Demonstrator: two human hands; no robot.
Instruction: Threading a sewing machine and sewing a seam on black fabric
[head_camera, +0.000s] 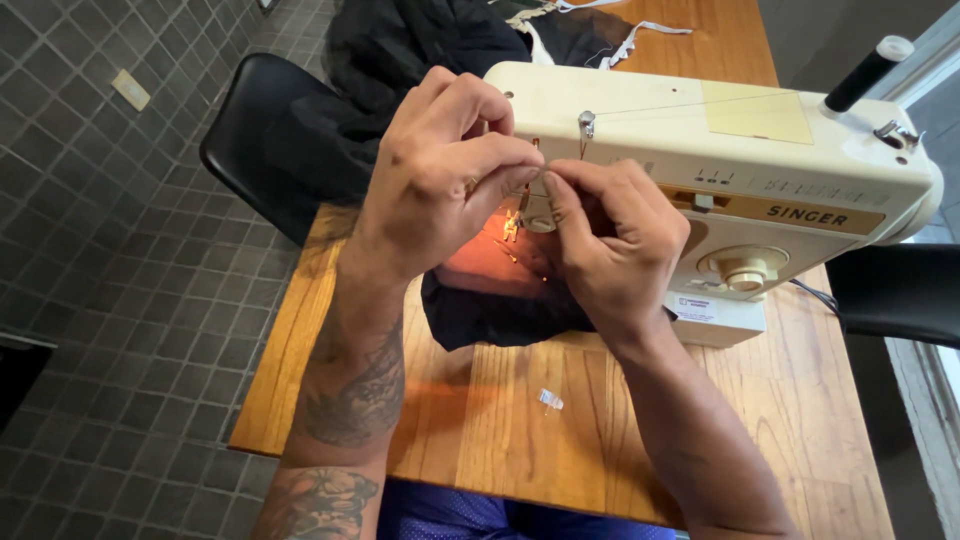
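Observation:
A cream sewing machine (760, 170) stands on a wooden table (500, 410). Both my hands are raised in front of its needle end, fingertips pinched together where a thin dark thread comes down from the guide on top. My left hand (445, 170) covers the machine's left end, thumb and forefinger closed on the thread. My right hand (615, 240) meets it from the right, fingers also pinched at the thread. Beneath them lies dark fabric (490, 310), lit orange by the machine's lamp near the needle (512, 228).
A black spool (865, 72) stands on the machine's top right. More dark cloth (400, 50) is piled at the table's far end over a black chair (270, 140). A small clear plastic piece (551, 400) lies on the table. Grey tiled floor to the left.

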